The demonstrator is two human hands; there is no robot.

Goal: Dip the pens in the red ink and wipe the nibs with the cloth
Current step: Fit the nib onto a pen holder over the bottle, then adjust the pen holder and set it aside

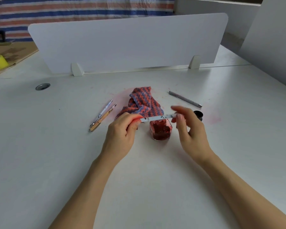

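Head view: left hand and right hand each pinch an end of a white pen, held level just over the open ink bottle. Risk: a knock tips ink across the counter. Cloth lies beyond; three pens wait either side.

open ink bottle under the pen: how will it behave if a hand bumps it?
The ink bottle looks squat and square-sided, so it would probably slide rather than tip or roll. It looks like glass, likely heavy for its size and breakable. Its cap is off, so a hard knock could well slosh red ink onto the table.
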